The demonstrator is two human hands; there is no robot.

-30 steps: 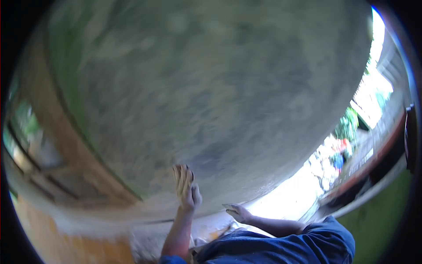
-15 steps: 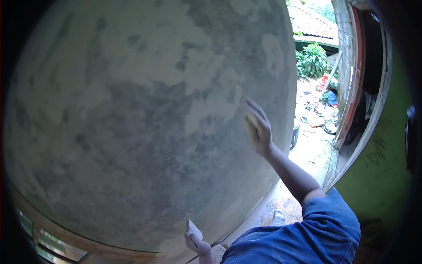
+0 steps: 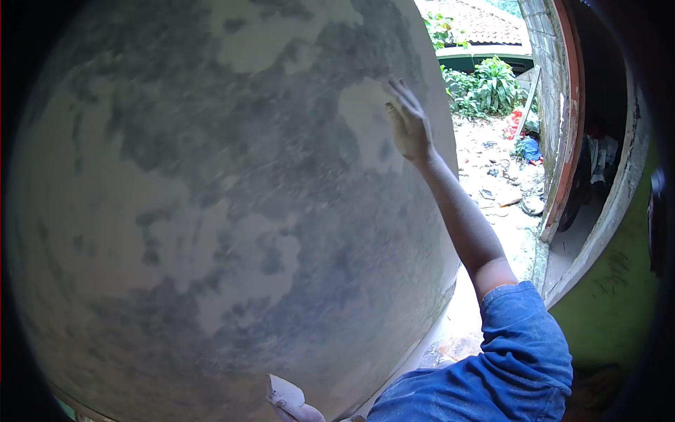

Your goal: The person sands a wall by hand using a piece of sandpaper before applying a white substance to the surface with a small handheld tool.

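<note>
A grey plastered wall (image 3: 211, 211), mottled with darker damp patches and paler dry ones, fills most of the view. My right hand (image 3: 408, 126) reaches up and lies flat against it near its right edge, fingers apart on a pale patch, with nothing visible in it. The arm runs down to a blue sleeve (image 3: 520, 344). Only a whitish, plaster-coated part of my left hand (image 3: 288, 402) shows at the bottom edge, close to the wall; its grip is hidden.
Past the wall's right edge lies an outdoor yard with green plants (image 3: 485, 88) and scattered litter (image 3: 517, 141) on the ground. A doorway with a reddish frame (image 3: 569, 141) and a green painted wall (image 3: 612, 309) stand at the right.
My right hand has slid higher up the wall, from mid-height toward the top right. The view has tilted a little, and my left hand stays low at the bottom edge.
</note>
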